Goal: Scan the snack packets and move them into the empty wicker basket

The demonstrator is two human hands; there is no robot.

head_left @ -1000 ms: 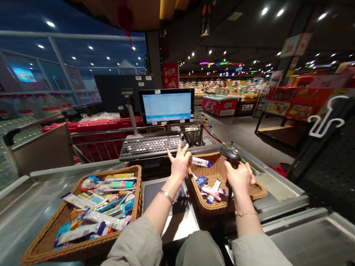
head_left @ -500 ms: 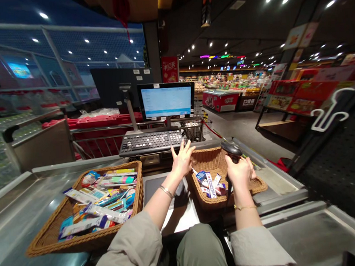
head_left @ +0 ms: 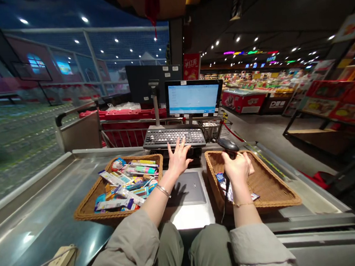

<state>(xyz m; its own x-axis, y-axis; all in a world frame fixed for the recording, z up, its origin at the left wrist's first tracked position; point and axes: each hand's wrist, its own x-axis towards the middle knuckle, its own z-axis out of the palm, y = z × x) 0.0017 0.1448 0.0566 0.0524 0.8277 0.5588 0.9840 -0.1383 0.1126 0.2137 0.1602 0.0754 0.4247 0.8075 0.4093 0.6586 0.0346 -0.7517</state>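
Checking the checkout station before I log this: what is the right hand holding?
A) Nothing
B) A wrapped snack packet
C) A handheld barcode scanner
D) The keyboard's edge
C. The right hand is closed around a black handheld barcode scanner, above the right wicker basket.

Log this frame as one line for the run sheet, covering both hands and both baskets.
left hand: open, empty, above grey pad | right hand: gripping scanner | left basket: heaped with packets | right basket: few packets
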